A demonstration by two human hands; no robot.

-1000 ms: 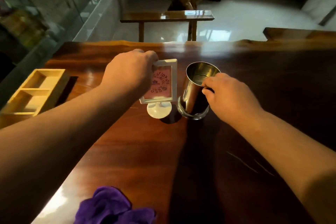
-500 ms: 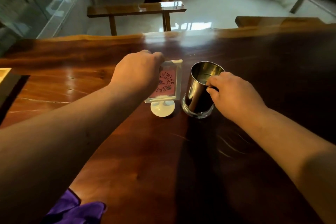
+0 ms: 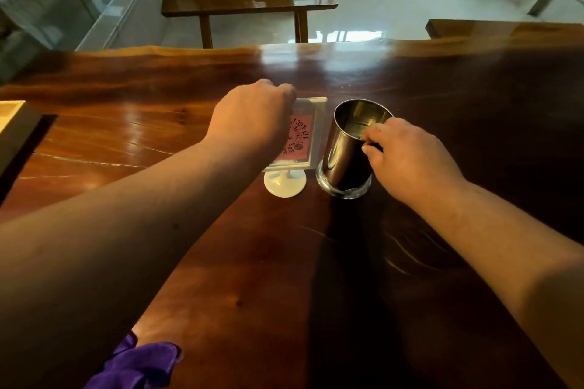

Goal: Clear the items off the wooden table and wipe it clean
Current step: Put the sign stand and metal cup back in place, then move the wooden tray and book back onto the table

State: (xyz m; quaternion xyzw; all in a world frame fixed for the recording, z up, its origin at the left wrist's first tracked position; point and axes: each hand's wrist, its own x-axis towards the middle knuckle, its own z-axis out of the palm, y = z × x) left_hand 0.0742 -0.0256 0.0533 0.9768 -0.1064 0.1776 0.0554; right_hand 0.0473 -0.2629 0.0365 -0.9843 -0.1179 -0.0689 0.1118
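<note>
On the glossy wooden table [image 3: 221,262] stand a white sign holder [image 3: 305,139] with a pink QR card and round foot, and beside it, to the right, an empty steel cup [image 3: 347,151]. My left hand [image 3: 252,117] grips the top left corner of the sign holder's frame and hides part of it. My right hand [image 3: 407,158] pinches the cup's rim on its right side, thumb inside. Both items rest on the table. A purple cloth [image 3: 139,366] lies at the near edge, partly under my left forearm.
A pale wooden tray [image 3: 12,126] sits at the table's left edge. Beyond the far edge stand a wooden bench [image 3: 249,5] and a second bench [image 3: 505,28] on a shiny white floor. Glass panels line the left side.
The view has swung to the right, so the tray slid toward the left edge and the cloth mostly out of sight. Both hands keep the same grips on the sign holder and cup.
</note>
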